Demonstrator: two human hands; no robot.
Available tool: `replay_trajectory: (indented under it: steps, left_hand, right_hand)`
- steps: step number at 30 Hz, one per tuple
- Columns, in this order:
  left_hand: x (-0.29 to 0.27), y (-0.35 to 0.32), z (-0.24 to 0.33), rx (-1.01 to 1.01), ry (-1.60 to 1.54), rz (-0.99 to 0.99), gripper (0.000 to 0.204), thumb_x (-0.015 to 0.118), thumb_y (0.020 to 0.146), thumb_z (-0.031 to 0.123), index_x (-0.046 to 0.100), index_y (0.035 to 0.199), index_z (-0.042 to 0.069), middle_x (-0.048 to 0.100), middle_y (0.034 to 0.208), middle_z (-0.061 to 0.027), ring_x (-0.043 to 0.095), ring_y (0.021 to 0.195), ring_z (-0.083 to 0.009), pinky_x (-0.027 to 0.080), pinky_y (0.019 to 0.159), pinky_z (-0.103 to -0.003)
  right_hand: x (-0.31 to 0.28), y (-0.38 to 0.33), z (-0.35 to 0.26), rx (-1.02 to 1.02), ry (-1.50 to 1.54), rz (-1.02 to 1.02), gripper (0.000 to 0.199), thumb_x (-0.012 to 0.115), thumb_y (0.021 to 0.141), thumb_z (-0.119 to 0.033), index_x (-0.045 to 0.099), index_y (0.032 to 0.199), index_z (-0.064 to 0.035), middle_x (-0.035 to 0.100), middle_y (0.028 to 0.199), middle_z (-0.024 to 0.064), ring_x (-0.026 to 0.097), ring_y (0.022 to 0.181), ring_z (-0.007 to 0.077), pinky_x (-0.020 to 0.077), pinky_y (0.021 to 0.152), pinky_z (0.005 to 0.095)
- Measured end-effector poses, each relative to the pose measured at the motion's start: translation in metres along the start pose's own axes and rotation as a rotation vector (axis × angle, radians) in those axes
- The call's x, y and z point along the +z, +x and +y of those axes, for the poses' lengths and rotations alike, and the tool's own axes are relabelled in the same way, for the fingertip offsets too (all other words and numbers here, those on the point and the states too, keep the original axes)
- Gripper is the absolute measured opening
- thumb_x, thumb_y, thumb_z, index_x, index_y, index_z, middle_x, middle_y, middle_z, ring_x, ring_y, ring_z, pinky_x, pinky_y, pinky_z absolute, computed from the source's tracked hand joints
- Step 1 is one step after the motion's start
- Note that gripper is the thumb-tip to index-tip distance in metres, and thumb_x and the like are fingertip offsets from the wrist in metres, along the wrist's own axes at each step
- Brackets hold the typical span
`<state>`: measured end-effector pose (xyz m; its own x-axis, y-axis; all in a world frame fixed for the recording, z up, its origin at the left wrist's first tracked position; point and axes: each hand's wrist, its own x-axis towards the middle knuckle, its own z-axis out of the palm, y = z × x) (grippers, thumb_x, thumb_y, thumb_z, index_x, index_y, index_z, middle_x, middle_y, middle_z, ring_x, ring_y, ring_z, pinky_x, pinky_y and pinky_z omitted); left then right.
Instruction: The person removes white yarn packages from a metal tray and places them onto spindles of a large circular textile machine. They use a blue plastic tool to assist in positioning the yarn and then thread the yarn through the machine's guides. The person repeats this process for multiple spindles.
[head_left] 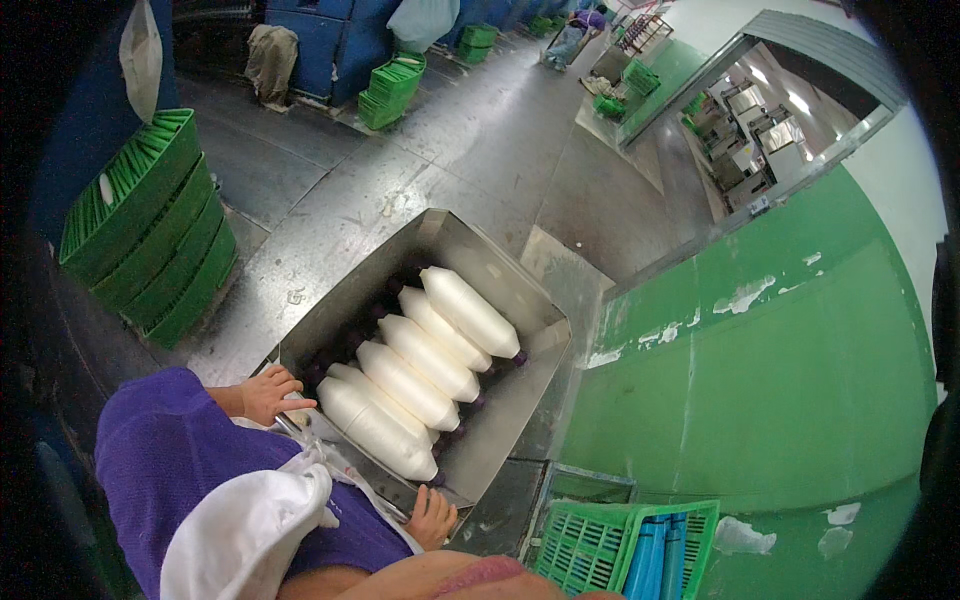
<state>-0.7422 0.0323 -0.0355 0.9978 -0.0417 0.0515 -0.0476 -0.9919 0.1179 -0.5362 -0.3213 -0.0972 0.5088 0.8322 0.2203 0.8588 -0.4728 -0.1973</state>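
Note:
A grey metal cart [525,425] stands in front of me, its deep box holding several white yarn cones [415,385] laid side by side, with dark purple tube ends. My left hand [268,394] is closed over the cart's near rim at the left end of its push bar, one finger stretched along the edge. At the near right corner my right hand [432,516] is wrapped over the same push bar [388,508]. White cloth ties hang between my arms and partly cover the bar.
Green crates [160,235] are stacked at left, with more crates [390,92] beside blue machines [310,45]. A green-painted wall [740,360] runs along the right, up to a doorway [745,120]. Near right, a green basket [590,545] holds blue tubes. Another person [577,35] bends over far ahead.

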Motion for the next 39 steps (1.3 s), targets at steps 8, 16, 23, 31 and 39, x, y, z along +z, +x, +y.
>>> replay_trajectory:
  steps: [8, 16, 23, 31, 39]
  left_hand:
    - [0.004, 0.073, -0.01, -0.078, 0.058, 0.056, 0.069, 0.065, 0.059, 0.019, 0.052, 0.127, 0.021, 0.053, 0.103, -0.0111, 0.051, 0.096, -0.0269, 0.034, 0.09, -0.043]
    - [0.001, 0.18, -0.098, -0.08, 0.085, 0.104, 0.07, 0.064, 0.059, 0.016, 0.053, 0.128, 0.021, 0.053, 0.104, -0.0114, 0.051, 0.095, -0.0276, 0.036, 0.09, -0.042]
    - [-0.004, 0.288, -0.19, -0.105, -0.012, 0.087, 0.076, 0.064, 0.062, 0.009, 0.044, 0.135, 0.019, 0.051, 0.116, -0.0156, 0.048, 0.102, -0.0294, 0.032, 0.096, -0.044]
    - [0.015, 0.425, -0.289, -0.092, 0.005, 0.222, 0.085, 0.067, 0.063, 0.009, 0.035, 0.141, 0.017, 0.048, 0.117, -0.0166, 0.047, 0.101, -0.0325, 0.033, 0.094, -0.046]
    - [0.009, 0.581, -0.377, -0.211, 0.053, 0.239, 0.074, 0.059, 0.064, 0.005, 0.042, 0.136, 0.016, 0.05, 0.107, -0.0128, 0.048, 0.095, -0.03, 0.037, 0.09, -0.046]
  right_hand:
    - [-0.008, 0.084, 0.074, -0.064, 0.035, -0.126, 0.075, 0.071, 0.053, -0.016, 0.05, 0.125, -0.0063, 0.05, 0.112, 0.0113, 0.048, 0.107, 0.03, 0.03, 0.1, 0.0519]
    - [0.022, 0.214, 0.138, -0.141, -0.008, -0.052, 0.071, 0.07, 0.052, -0.012, 0.051, 0.121, -0.0043, 0.051, 0.109, 0.0118, 0.048, 0.104, 0.0305, 0.0317, 0.097, 0.0517]
    - [0.036, 0.353, 0.198, -0.153, 0.065, -0.067, 0.068, 0.071, 0.053, -0.012, 0.05, 0.117, -0.0044, 0.052, 0.105, 0.0132, 0.049, 0.1, 0.0303, 0.0325, 0.096, 0.0516]
    - [0.065, 0.525, 0.3, -0.286, -0.037, 0.017, 0.06, 0.063, 0.058, -0.025, 0.05, 0.113, -0.0035, 0.052, 0.1, 0.0131, 0.052, 0.092, 0.0324, 0.0333, 0.093, 0.0517]
    - [0.092, 0.723, 0.404, -0.361, -0.004, 0.045, 0.064, 0.063, 0.054, -0.021, 0.048, 0.113, -0.0017, 0.05, 0.099, 0.0136, 0.05, 0.089, 0.0326, 0.0328, 0.092, 0.0503]
